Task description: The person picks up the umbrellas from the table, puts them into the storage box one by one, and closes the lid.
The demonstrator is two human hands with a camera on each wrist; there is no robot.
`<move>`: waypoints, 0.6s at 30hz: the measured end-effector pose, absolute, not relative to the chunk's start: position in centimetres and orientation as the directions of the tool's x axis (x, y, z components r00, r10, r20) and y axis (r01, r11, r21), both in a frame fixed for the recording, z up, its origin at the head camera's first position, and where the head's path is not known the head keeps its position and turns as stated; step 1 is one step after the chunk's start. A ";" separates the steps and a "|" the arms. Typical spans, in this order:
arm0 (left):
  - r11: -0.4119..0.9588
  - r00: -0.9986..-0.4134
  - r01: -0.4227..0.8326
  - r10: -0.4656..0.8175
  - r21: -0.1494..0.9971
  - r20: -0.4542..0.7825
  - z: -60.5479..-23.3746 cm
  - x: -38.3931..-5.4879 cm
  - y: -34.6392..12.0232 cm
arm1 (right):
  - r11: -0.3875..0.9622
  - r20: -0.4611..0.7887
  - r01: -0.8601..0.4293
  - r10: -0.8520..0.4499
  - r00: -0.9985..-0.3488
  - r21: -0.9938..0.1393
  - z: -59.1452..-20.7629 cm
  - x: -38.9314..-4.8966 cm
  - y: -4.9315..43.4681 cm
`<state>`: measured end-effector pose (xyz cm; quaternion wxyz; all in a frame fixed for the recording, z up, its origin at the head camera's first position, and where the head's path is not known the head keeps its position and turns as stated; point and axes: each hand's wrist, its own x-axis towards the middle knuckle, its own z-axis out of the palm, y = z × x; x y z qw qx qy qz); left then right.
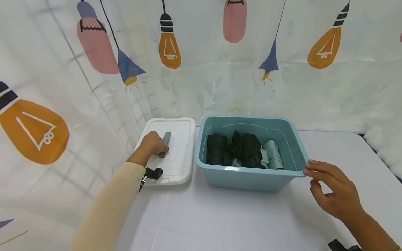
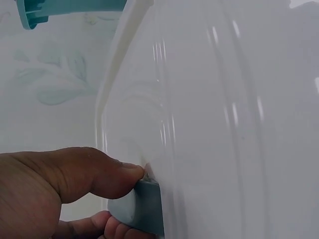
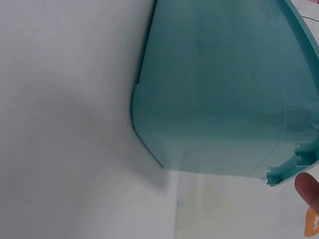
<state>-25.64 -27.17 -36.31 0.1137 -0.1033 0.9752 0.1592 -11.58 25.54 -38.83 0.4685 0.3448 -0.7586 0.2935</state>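
A white lid [image 1: 177, 150] with a grey handle [image 1: 166, 138] lies on the table left of a blue-green plastic bin [image 1: 245, 179]. My left hand [image 1: 153, 143] grips the near part of that handle. In the left wrist view, thumb and fingers pinch the grey-blue handle [image 2: 148, 206] from two sides. My right hand [image 1: 336, 190] is at the bin's right front corner, with relaxed fingers and its fingertips at the rim. Inside the bin are black rolled bundles [image 1: 248, 148] and pale grey-green rolls [image 1: 274, 155]. The right wrist view shows the bin's outer wall [image 3: 224, 89] and one fingertip near its rim.
A white cloth covers the table [image 1: 226, 219]. Behind it hangs a curtain [image 1: 201, 52] printed with lamps and bulbs, and more of it runs along the left side. White fluffy material [image 1: 384, 146] lies by the table's right edge.
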 end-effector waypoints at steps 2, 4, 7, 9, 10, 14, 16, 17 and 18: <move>0.929 -0.954 -0.235 -0.164 0.285 -0.252 -36.2 -25.6 -27.2 | 0.587 0.914 -0.800 -0.247 -0.321 -0.123 -38.8 -11.6 25.5; 0.930 -0.954 -0.235 -0.165 0.284 -0.251 -36.0 -25.7 -27.2 | 0.586 0.916 -0.801 -0.245 -0.319 -0.122 -38.8 -11.6 25.5; 0.927 -0.952 -0.241 -0.169 0.287 -0.253 -35.7 -25.7 -27.2 | 0.585 0.918 -0.801 -0.240 -0.316 -0.123 -38.8 -11.6 25.4; 0.927 -0.952 -0.240 -0.168 0.287 -0.254 -35.5 -25.6 -27.2 | 0.588 0.918 -0.799 -0.239 -0.316 -0.122 -38.8 -11.5 25.4; 0.925 -0.952 -0.243 -0.169 0.291 -0.257 -35.3 -25.6 -27.2 | 0.589 0.918 -0.799 -0.239 -0.316 -0.122 -38.7 -11.5 25.4; 0.923 -0.947 -0.251 -0.171 0.292 -0.272 -34.8 -25.5 -27.3 | 0.589 0.918 -0.799 -0.241 -0.315 -0.119 -38.7 -11.5 25.4; 0.921 -0.944 -0.255 -0.172 0.295 -0.280 -34.6 -25.5 -27.3 | 0.588 0.919 -0.800 -0.242 -0.312 -0.117 -38.7 -11.6 25.4; 0.921 -0.944 -0.255 -0.171 0.294 -0.282 -34.5 -25.5 -27.3 | 0.588 0.919 -0.800 -0.241 -0.312 -0.117 -38.7 -11.6 25.4; 0.921 -0.944 -0.254 -0.170 0.296 -0.282 -34.5 -25.5 -27.3 | 0.588 0.919 -0.800 -0.241 -0.311 -0.117 -38.7 -11.6 25.4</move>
